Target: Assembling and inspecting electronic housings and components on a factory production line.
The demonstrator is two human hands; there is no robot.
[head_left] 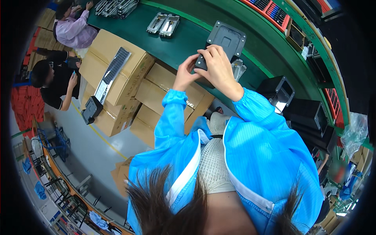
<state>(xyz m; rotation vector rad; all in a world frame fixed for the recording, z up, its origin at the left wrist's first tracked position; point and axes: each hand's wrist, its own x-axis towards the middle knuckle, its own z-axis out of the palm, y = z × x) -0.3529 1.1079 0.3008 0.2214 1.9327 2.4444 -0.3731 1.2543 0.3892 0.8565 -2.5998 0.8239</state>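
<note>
Both of my hands are over the near edge of the green bench, closed on a small black part (200,62) with light dots like screws or holes. My left hand (185,73) grips its left side between thumb and fingers. From the right, my right hand (218,66) reaches over it with bent fingers, which hide most of its shape. Just beyond my right fingers stands a black box-shaped housing (226,37), its square recessed face up, with fasteners at the corners. Whether the small part touches this housing, I cannot tell.
Cardboard cartons (156,88) stand left of me, with a black part (92,109) on one. Metal brackets (163,25) lie on the green bench (133,29). More black housings (276,92) stand at the right. Two people (55,80) are at the far left.
</note>
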